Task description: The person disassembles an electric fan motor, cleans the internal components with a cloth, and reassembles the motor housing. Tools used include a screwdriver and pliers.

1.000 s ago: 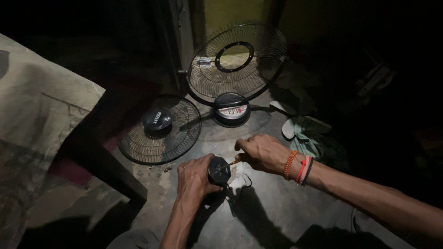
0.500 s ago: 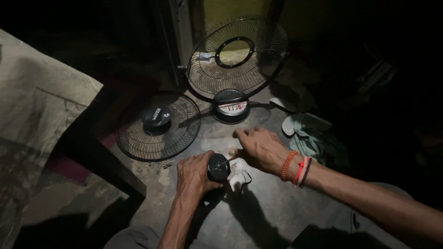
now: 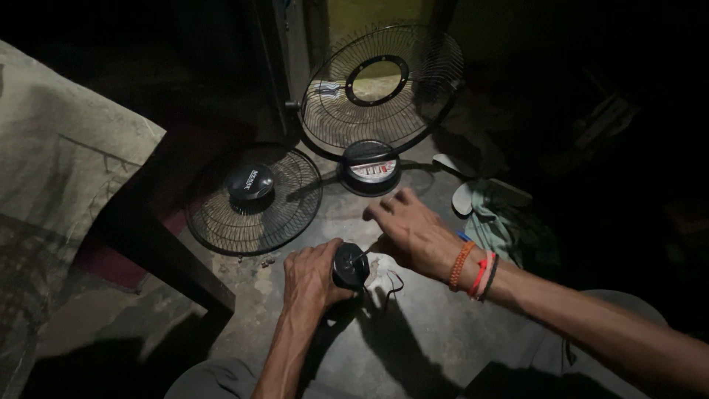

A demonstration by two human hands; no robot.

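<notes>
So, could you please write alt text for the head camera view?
A person's left hand grips a small black fan motor on a dim floor while the right hand reaches forward above it. Behind lie a flat fan grille and an upright grille.

My left hand (image 3: 309,275) is curled shut, knuckles up, forearm running straight up from the bottom edge. My right hand (image 3: 410,230) lies flat and loose, fingers (image 3: 384,208) stretched forward, its arm crossing in from the lower right.
</notes>
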